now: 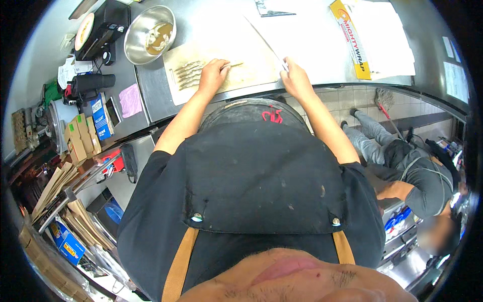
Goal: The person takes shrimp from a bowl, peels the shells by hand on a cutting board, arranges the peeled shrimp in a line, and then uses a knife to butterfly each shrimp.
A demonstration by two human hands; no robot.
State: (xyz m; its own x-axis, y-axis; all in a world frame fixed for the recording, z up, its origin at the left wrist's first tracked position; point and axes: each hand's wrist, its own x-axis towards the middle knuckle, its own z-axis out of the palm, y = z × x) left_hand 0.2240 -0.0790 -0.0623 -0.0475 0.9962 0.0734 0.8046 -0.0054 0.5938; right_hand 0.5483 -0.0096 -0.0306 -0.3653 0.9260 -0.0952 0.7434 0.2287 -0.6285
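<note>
On the pale cutting board (249, 73) lie several greyish raw prawns (188, 73), side by side in a row. My left hand (213, 77) is just right of that row, its fingers closed on the end of one prawn (236, 63) against the board. A long knife (262, 37) is in my right hand (297, 78), gripped by the handle over the board's right edge. The blade points away from me and to the left. Beyond the board's left corner stands a steel bowl (132, 39) with pale prawns (153, 37) in brownish liquid.
A yellow wrap box (351, 41) and white sheets (390, 41) lie on the steel counter (317, 70) at right. A pink cloth (130, 100) and a pastry-bag box (101, 117) are at left. Another person (411, 170) works behind at right, near a mop (385, 100).
</note>
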